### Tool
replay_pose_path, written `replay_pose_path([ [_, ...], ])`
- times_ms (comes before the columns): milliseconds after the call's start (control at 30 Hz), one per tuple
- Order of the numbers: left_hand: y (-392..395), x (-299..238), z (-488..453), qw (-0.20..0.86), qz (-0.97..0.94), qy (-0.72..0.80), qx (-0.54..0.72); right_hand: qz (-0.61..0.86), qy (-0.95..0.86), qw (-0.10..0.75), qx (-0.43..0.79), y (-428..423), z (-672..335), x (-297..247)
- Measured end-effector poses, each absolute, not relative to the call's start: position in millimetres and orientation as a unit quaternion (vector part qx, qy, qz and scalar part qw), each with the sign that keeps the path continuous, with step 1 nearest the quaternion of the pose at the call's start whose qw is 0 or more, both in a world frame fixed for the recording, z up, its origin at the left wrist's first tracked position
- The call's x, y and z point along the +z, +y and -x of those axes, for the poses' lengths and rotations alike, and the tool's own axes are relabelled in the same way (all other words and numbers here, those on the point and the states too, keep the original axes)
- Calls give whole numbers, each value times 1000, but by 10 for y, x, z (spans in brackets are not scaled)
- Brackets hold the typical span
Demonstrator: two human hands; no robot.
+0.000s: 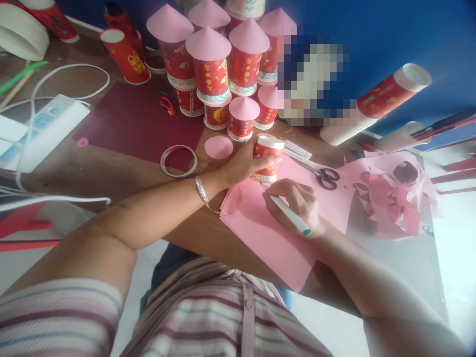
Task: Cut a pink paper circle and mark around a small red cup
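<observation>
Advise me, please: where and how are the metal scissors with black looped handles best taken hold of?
Probably by the black handle loops, coming from above on the picture's right. The scissors lie on the flat pink paper sheet, loops rightward and blades pointing left, roughly toward the red cylindrical cup in the left hand, so this approach avoids the blades.

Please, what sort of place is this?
Probably a craft workspace, perhaps in a home or classroom: red cups with pink cone tops, scissors on pink paper, and cut pink scraps suggest it.
</observation>
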State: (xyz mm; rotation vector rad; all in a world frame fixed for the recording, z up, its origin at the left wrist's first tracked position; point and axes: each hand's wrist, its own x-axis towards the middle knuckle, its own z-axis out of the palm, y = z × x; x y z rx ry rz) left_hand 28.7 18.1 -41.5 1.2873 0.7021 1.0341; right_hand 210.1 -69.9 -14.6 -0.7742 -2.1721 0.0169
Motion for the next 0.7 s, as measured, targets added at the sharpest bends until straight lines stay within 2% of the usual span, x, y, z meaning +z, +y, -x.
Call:
replay_pose_path([
  [267, 148, -358, -298, 634, -547, 315, 447, 294, -869, 394, -53, -697, -2108, -172],
  [700, 152, -349, -298, 621, -554, 326, 448, 294, -872, 388, -43, -683, -2135, -168],
])
